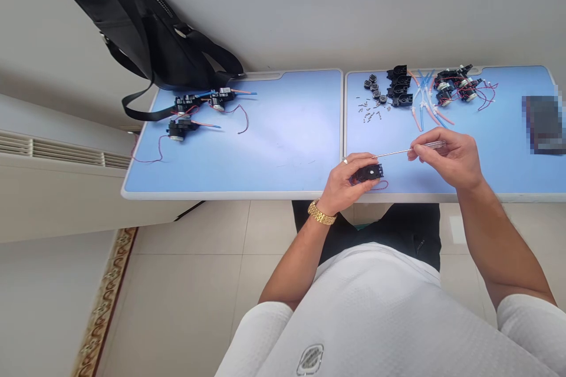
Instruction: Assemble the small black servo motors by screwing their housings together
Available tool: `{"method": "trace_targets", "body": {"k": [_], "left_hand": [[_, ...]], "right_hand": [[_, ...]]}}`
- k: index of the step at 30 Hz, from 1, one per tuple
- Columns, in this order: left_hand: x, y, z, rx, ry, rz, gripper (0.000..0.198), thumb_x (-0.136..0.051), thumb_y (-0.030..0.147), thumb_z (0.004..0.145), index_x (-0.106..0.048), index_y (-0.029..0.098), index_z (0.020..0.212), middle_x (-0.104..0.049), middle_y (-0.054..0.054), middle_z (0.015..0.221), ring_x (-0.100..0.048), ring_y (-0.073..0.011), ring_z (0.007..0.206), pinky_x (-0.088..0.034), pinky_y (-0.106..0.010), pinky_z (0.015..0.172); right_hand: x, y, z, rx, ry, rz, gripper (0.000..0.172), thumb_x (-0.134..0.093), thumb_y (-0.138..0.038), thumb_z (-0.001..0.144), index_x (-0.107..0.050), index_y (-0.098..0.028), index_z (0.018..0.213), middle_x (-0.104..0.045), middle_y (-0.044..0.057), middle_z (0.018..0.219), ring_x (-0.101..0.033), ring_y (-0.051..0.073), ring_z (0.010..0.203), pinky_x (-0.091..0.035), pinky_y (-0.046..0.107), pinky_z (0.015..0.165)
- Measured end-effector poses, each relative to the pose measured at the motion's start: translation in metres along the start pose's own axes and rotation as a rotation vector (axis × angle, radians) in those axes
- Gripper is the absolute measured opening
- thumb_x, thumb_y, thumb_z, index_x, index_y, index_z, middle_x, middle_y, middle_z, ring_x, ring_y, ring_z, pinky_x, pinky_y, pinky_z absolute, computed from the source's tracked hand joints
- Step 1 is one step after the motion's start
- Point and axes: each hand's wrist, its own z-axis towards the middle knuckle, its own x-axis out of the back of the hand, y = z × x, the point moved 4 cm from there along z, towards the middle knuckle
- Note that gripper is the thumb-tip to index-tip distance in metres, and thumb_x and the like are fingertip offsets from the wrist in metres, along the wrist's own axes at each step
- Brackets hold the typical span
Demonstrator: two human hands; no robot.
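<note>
My left hand (347,179) is wrapped round a small black motor assembly (369,172) with a white round spot on its face, at the table's front edge. A thin red wire (381,186) trails from beside it on the tabletop. Between the fingers and thumb of my right hand (455,158) is a screwdriver (393,153) with a clear handle. Its shaft points left, and the tip comes close to my left fingertips above the assembly; whether it touches anything I cannot tell.
Black housings (400,87), round black parts (375,89), tiny screws (370,111), blue and orange tubes (425,103) and wired motor assemblies (460,87) lie behind my hands. More assemblies (194,106) sit at the left, beside a black bag (145,29). A blurred dark object (546,123) is far right.
</note>
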Motion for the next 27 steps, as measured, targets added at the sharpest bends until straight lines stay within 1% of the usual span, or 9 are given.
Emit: {"method": "trace_targets", "body": {"k": [3,6,10,14,18,24,27], "left_hand": [[-0.0002,-0.0003,-0.0001,-0.012,0.005,-0.014,0.036,-0.087,0.043,0.104,-0.082,0.025,0.134,-0.084,-0.014,0.135,-0.081,-0.0262,0.128,-0.068,-0.047,0.111],[-0.0006,-0.0013,-0.0002,0.006,0.003,-0.012,0.036,-0.088,0.044,0.104,-0.083,0.024,0.134,-0.084,-0.014,0.135,-0.081,-0.0267,0.128,-0.068,-0.047,0.111],[-0.0007,-0.0006,-0.0002,-0.009,0.005,-0.041,0.035,-0.088,0.04,0.103,-0.082,0.025,0.134,-0.084,-0.013,0.135,-0.081,-0.026,0.128,-0.068,-0.046,0.111],[-0.0008,-0.0012,-0.0001,-0.014,-0.001,-0.051,0.035,-0.089,0.037,0.103,-0.082,0.025,0.135,-0.084,-0.013,0.136,-0.081,-0.0262,0.128,-0.068,-0.045,0.11],[-0.0008,-0.0025,-0.0003,-0.018,-0.002,-0.052,0.037,-0.09,0.035,0.102,-0.082,0.027,0.137,-0.084,-0.012,0.136,-0.081,-0.0261,0.128,-0.068,-0.045,0.11],[-0.0014,-0.004,-0.001,-0.007,-0.005,-0.043,0.036,-0.088,0.043,0.103,-0.083,0.024,0.134,-0.082,-0.015,0.144,-0.079,-0.0297,0.137,-0.067,-0.048,0.115],[-0.0016,-0.0039,-0.0015,0.022,0.014,-0.001,0.036,-0.087,0.044,0.103,-0.083,0.024,0.134,-0.082,-0.015,0.144,-0.08,-0.0297,0.136,-0.068,-0.048,0.112]], "right_hand": [[0.001,-0.0027,0.0001,0.007,-0.02,-0.01,0.004,-0.084,-0.031,0.091,-0.084,-0.031,0.087,-0.084,-0.001,0.08,-0.084,0.023,0.075,-0.07,0.039,0.072],[0.0024,-0.0061,0.0005,0.013,-0.061,-0.024,0.002,-0.084,-0.03,0.09,-0.085,-0.032,0.089,-0.085,-0.002,0.083,-0.084,0.023,0.078,-0.072,0.04,0.076],[0.0049,-0.0084,0.0,0.024,-0.104,-0.055,0.004,-0.083,-0.029,0.091,-0.086,-0.033,0.091,-0.086,-0.002,0.084,-0.084,0.023,0.082,-0.073,0.04,0.08],[0.0055,-0.0068,-0.0019,0.018,-0.119,-0.052,0.004,-0.083,-0.029,0.093,-0.086,-0.032,0.093,-0.086,-0.001,0.086,-0.085,0.023,0.084,-0.072,0.04,0.082],[0.0042,-0.0036,-0.0037,0.015,-0.112,-0.052,0.005,-0.082,-0.029,0.094,-0.086,-0.031,0.095,-0.087,-0.001,0.087,-0.085,0.023,0.085,-0.07,0.039,0.08],[0.0052,-0.0024,-0.0038,0.066,-0.069,-0.057,0.005,-0.082,-0.029,0.095,-0.086,-0.032,0.096,-0.087,-0.001,0.086,-0.085,0.024,0.084,-0.067,0.038,0.074],[0.0081,-0.007,-0.0047,0.097,-0.049,-0.063,0.006,-0.081,-0.028,0.095,-0.086,-0.031,0.096,-0.087,-0.001,0.086,-0.086,0.024,0.083,-0.067,0.038,0.071]]}}
